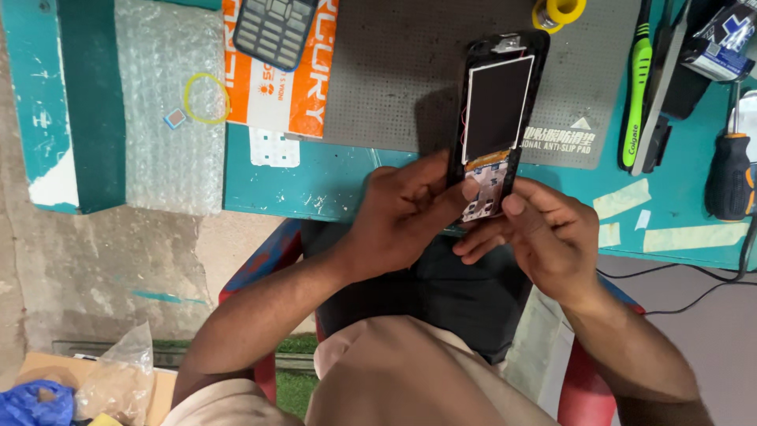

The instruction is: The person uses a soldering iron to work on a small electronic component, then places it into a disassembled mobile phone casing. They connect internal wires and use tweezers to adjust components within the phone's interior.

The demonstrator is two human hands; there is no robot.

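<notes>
Both my hands hold a black keypad phone (498, 110) with its front cover off, over the near edge of the teal table (331, 177). Its dark screen in a white frame faces up, and below it lies the bare white key contact board. My left hand (402, 213) grips the phone's lower left side. On the lower right side my right hand (544, 233) holds it, thumb resting on the contact board. A black keypad front cover (274, 30) lies at the table's far side on an orange and white packet (288, 87).
A grey anti-slip mat (394, 79) covers the table's middle. A roll of yellow tape (558, 11), a green toothbrush (637, 91) and a black-handled screwdriver (731, 170) lie to the right. Bubble wrap (167, 102) with a yellow rubber band (206, 98) sits left.
</notes>
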